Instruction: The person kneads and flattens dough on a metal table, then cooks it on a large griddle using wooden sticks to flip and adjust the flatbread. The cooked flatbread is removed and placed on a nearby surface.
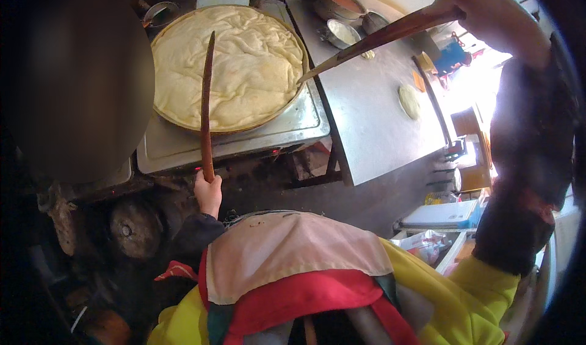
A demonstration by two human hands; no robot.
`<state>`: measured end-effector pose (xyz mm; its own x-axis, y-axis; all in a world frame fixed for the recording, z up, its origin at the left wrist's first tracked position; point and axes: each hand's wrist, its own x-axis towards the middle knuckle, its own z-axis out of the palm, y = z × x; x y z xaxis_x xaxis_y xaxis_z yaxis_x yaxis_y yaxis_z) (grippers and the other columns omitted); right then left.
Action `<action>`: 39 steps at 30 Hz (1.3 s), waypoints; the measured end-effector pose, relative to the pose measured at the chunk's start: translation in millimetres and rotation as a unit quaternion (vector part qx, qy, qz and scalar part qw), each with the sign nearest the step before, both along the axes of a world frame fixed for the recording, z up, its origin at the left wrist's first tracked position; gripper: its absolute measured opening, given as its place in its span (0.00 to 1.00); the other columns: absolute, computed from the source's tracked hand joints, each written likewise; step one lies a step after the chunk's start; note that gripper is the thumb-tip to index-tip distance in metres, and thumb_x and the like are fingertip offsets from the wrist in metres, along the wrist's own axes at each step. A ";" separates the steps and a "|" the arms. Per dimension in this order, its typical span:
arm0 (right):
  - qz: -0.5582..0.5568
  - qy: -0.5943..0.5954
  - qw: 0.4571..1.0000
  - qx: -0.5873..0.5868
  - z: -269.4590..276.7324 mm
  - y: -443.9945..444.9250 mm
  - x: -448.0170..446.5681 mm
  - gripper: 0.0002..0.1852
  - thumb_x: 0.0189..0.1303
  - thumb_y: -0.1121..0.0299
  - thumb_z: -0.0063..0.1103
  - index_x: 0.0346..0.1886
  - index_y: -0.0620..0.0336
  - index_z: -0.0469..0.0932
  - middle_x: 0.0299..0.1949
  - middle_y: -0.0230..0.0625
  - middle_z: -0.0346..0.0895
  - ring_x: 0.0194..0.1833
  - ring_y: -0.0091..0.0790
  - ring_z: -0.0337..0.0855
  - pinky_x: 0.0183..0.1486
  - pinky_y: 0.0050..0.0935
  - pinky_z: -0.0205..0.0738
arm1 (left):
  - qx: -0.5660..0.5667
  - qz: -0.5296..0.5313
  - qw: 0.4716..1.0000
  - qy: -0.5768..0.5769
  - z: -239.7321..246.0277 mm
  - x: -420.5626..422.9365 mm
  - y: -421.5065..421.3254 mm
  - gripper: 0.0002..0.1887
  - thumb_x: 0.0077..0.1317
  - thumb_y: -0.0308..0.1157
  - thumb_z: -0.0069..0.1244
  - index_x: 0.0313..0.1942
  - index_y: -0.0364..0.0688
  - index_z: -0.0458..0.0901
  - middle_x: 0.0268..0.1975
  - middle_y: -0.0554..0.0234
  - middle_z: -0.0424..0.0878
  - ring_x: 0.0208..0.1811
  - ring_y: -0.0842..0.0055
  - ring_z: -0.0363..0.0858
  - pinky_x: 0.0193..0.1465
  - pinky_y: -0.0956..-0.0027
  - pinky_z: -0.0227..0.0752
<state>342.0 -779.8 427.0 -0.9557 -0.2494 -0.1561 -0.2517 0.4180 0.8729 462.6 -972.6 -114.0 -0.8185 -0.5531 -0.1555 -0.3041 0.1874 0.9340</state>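
Observation:
A large round of pale, wrinkled dough (pixel 238 75) fills a wide shallow round pan (pixel 256 127) on a metal stovetop (pixel 178 150). My left hand (pixel 209 193) grips the lower end of a long, slightly curved wooden stick (pixel 207 102). That stick reaches over the dough, its tip above the far half; whether it touches cannot be told. High at the right, my right hand (pixel 476 6) is closed around a second wooden stick (pixel 380 40). This one slopes down to the left, and its pointed tip meets the dough's right edge at the pan rim.
Right of the stove stands a steel worktable (pixel 366 111) with a flat piece of dough (pixel 409 101). Metal bowls (pixel 343 32) and a pot with reddish contents (pixel 339 1) sit at its far end. A dark blurred shape (pixel 82 79) hides the left side.

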 end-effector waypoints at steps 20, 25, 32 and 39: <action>0.040 -0.276 0.927 -0.249 -23.1 131.5 -84.4 0.11 0.48 0.80 0.61 0.38 0.63 0.81 0.23 0.36 0.77 0.28 0.26 0.74 0.29 0.28 0.69 | -0.026 -0.021 0.999 -0.008 -30.5 10.7 -33.2 0.16 0.57 0.31 0.53 0.43 0.32 0.73 0.38 0.55 0.79 0.40 0.64 0.77 0.47 0.64 0.68; -0.063 -0.220 0.859 -0.458 -120.7 329.6 -13.1 0.20 0.45 0.85 0.56 0.44 0.59 0.81 0.30 0.36 0.75 0.34 0.33 0.72 0.39 0.32 0.68 | 0.019 -0.124 0.991 -0.055 -7.0 -8.6 -11.9 0.17 0.59 0.27 0.48 0.47 0.29 0.71 0.42 0.51 0.77 0.44 0.63 0.75 0.52 0.67 0.66; -0.114 -0.174 0.839 -0.503 -303.4 324.6 67.5 0.35 0.57 0.79 0.49 0.66 0.29 0.63 0.40 0.43 0.72 0.38 0.43 0.77 0.40 0.38 0.74 | -0.055 -0.070 0.991 -0.100 4.9 -12.4 -11.9 0.16 0.57 0.28 0.49 0.45 0.29 0.72 0.39 0.50 0.77 0.41 0.61 0.76 0.48 0.64 0.67; -0.057 -0.120 0.812 -0.568 -360.2 212.8 64.2 0.26 0.59 0.63 0.53 0.63 0.35 0.66 0.39 0.45 0.70 0.33 0.47 0.78 0.34 0.41 0.74 | -0.171 -0.103 0.978 -0.057 -59.7 -33.9 -57.1 0.15 0.53 0.34 0.51 0.38 0.33 0.75 0.32 0.50 0.77 0.35 0.59 0.76 0.41 0.61 0.67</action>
<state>406.1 -567.1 66.8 -0.9588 -0.2747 -0.0725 -0.2605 0.9518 -0.1620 428.7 -1029.7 -173.7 -0.9063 -0.4134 -0.0875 -0.3255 0.5510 0.7684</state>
